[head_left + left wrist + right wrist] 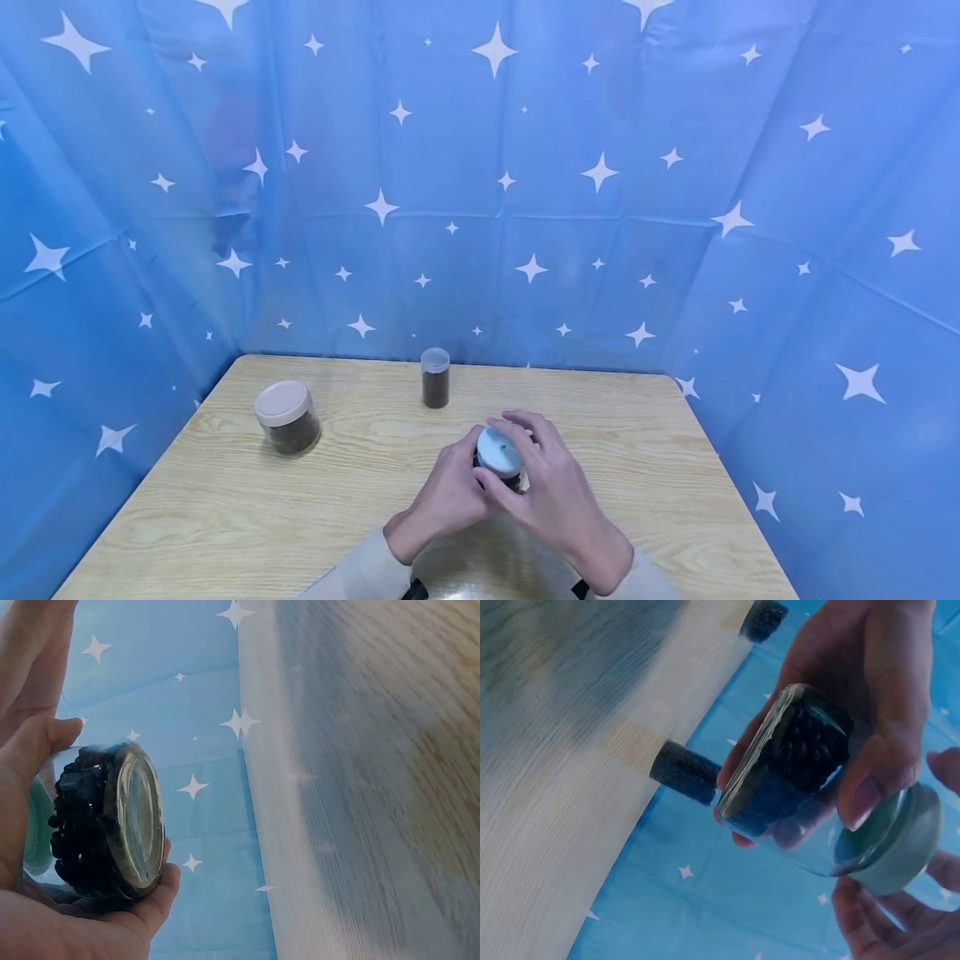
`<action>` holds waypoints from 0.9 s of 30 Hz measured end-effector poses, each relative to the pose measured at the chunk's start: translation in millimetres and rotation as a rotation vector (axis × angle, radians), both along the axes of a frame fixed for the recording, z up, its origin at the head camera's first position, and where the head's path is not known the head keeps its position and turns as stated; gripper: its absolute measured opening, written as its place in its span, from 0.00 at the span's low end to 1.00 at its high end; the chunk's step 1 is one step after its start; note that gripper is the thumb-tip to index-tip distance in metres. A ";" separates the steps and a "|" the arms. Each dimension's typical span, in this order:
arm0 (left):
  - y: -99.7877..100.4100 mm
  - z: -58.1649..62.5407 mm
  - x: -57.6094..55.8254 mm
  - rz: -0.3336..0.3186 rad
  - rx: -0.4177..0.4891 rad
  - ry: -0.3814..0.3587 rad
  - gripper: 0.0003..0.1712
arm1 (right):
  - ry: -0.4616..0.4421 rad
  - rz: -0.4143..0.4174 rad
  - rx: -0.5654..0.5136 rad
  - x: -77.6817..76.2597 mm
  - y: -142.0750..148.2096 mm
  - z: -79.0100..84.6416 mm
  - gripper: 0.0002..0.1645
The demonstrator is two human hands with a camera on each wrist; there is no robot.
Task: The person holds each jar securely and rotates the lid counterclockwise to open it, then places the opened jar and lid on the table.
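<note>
A clear jar [802,761] partly filled with dark, glossy, bean-like pieces is held up off the table, tilted. My left hand [448,493] grips its body, thumb on one side and fingers round the other. On its mouth sits a pale blue-green lid [498,452]. The thumb and fingers of my right hand [555,492] are curled around that lid from above. The left wrist view shows the jar's glass base [142,817] facing the camera, with part of the left palm below it.
A wide jar with a pale lid [283,403] and dark contents stands at the left of the wood-grain table [202,508]. Near the back edge is a slim jar [435,379] with dark contents and a clear top. A blue star-patterned curtain [450,150] surrounds the table.
</note>
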State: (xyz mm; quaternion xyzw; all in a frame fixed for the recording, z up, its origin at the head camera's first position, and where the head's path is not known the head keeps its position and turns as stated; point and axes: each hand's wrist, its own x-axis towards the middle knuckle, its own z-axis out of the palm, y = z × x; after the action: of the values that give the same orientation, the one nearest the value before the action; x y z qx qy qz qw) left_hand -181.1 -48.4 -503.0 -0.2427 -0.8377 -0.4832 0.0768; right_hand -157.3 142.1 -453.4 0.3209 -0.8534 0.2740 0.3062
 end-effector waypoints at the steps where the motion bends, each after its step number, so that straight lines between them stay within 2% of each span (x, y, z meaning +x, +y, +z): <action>1: 0.2 -0.1 0.1 -0.002 0.000 -0.001 0.37 | 0.002 -0.002 0.002 0.0 0.0 -0.3 0.34; 11: -0.1 1.5 0.6 -0.031 0.032 -0.053 0.38 | -0.012 -0.001 0.021 -0.7 -0.8 -3.0 0.29; 21: 0.4 1.0 1.4 -0.028 0.026 -0.055 0.38 | -0.004 0.038 0.023 -2.2 1.5 -1.5 0.28; 27: -0.3 1.2 1.9 -0.043 0.035 -0.061 0.37 | -0.038 0.067 0.028 -3.3 4.5 -1.7 0.27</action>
State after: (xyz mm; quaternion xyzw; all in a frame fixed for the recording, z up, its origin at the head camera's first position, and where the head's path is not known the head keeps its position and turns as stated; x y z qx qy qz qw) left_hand -179.2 -48.7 -501.8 -0.2443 -0.8258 -0.5063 0.0452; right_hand -160.6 146.6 -455.2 0.3483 -0.8517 0.2780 0.2758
